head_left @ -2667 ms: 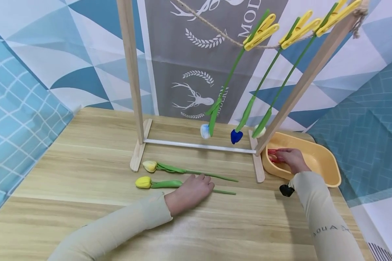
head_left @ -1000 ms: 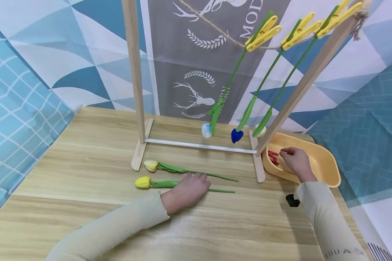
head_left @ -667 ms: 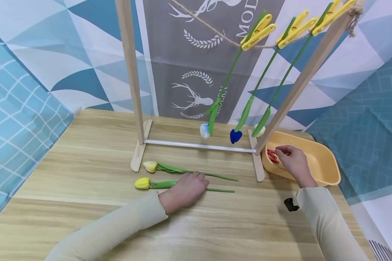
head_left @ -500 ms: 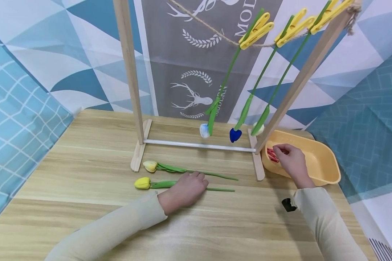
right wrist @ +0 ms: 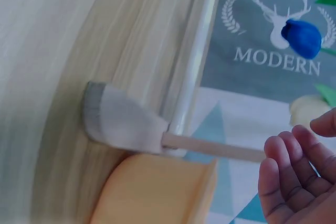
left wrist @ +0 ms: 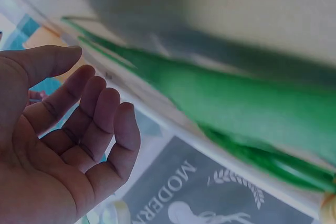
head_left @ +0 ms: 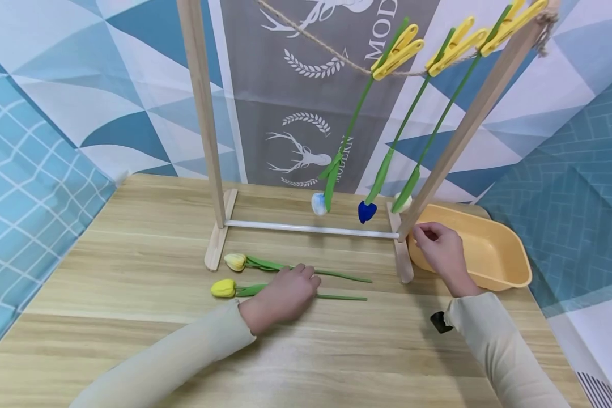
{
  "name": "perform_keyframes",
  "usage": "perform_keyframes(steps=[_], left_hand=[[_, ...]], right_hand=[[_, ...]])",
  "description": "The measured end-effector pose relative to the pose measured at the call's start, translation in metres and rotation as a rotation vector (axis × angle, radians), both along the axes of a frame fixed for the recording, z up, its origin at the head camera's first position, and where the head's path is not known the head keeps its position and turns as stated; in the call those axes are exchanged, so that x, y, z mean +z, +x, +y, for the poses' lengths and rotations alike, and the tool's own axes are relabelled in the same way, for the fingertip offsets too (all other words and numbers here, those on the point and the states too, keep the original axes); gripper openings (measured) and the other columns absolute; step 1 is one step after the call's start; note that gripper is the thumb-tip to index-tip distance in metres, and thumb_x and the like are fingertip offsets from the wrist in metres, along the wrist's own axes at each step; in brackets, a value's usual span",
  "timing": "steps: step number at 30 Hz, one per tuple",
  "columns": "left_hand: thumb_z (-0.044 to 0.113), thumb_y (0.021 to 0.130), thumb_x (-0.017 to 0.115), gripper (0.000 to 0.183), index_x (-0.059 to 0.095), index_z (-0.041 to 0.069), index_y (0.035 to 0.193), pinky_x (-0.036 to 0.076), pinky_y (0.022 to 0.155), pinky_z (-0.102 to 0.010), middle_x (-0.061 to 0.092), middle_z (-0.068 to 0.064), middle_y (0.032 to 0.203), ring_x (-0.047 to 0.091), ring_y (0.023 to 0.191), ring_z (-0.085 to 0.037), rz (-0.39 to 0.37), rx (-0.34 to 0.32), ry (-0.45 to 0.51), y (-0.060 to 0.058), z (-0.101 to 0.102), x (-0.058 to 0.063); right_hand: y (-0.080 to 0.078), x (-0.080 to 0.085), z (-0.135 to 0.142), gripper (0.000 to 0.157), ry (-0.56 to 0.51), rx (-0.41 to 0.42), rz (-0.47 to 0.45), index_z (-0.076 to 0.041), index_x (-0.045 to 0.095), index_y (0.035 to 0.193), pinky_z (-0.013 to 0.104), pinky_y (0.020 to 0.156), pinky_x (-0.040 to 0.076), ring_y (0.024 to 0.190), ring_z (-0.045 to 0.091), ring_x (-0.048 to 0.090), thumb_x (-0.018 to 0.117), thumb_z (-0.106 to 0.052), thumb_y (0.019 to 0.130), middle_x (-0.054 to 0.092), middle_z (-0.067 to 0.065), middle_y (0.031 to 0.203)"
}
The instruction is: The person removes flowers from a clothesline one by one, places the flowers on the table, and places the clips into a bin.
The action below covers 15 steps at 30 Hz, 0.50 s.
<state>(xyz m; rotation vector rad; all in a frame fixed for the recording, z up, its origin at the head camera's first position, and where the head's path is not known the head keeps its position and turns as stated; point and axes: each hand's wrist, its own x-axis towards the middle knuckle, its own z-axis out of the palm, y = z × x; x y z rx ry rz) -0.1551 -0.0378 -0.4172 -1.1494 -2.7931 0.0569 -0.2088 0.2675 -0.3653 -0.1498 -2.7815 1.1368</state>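
Two artificial tulips lie on the wooden table: a pale yellow one [head_left: 234, 262] and a brighter yellow one [head_left: 223, 288]. My left hand [head_left: 285, 293] is over the brighter tulip's stem; in the left wrist view its fingers curl loosely around nothing. At the left end of the yellow-orange basin [head_left: 510, 249] is my right hand [head_left: 441, 249], thumb and fingers loosely bent. The right wrist view shows a gap between thumb and fingertips, with nothing visible in it. From a rope [head_left: 331, 48] hang a white-blue tulip [head_left: 320, 203], a blue tulip [head_left: 367, 211] and a cream tulip [head_left: 404, 202], heads down.
A wooden frame has a left post [head_left: 204, 113], a right post [head_left: 469, 133] and a white crossbar [head_left: 311, 229]. Yellow clothespins [head_left: 399, 54] fasten the hanging stems to the rope. Patterned cloth [head_left: 265, 90] stands behind. The basin sits beside the frame's right foot [head_left: 403, 263].
My right hand has drawn back from the red clothespins in the basin and then shifted left, and those clothespins are now out of sight. My left hand has slid slightly left along the stem.
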Motion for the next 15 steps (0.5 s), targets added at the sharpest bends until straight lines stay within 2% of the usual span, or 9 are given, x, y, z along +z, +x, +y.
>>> perform_keyframes(steps=[5,9,11,15], left_hand=[[0.018,0.089,0.058,0.007,0.060,0.011,0.089,0.044,0.056,-0.029,0.057,-0.001,0.085,0.053,0.076,-0.016,-0.003,0.033,0.089,-0.007,-0.008,0.010],[0.020,0.089,0.058,0.009,0.057,0.012,0.086,0.043,0.056,-0.030,0.055,-0.001,0.084,0.051,0.075,-0.017,-0.020,0.071,0.151,-0.011,-0.015,0.021],[0.020,0.088,0.059,0.009,0.057,0.012,0.086,0.043,0.055,-0.030,0.054,-0.001,0.083,0.051,0.074,-0.017,-0.003,0.076,0.181,-0.014,-0.018,0.025],[0.019,0.086,0.063,0.010,0.058,0.011,0.083,0.043,0.052,-0.030,0.053,-0.001,0.077,0.051,0.069,-0.016,0.081,0.069,0.257,-0.021,-0.024,0.033]], right_hand=[[0.004,0.009,-0.010,0.041,0.016,0.044,0.022,0.000,0.065,0.109,0.016,0.060,0.046,0.080,0.017,0.055,0.050,-0.036,0.094,0.066,0.018,0.097],[0.006,0.016,-0.019,0.037,0.025,0.054,0.022,-0.002,0.065,0.109,0.017,0.063,0.046,0.083,0.021,0.054,0.050,-0.033,0.095,0.065,0.015,0.097],[0.007,0.019,-0.023,0.037,0.024,0.063,0.031,-0.003,0.065,0.109,0.019,0.063,0.046,0.082,0.021,0.054,0.051,-0.034,0.095,0.064,0.014,0.096],[0.007,0.025,-0.029,0.039,0.031,0.092,0.061,-0.006,0.066,0.110,0.020,0.067,0.046,0.083,0.020,0.055,0.051,-0.038,0.094,0.065,0.012,0.098]])
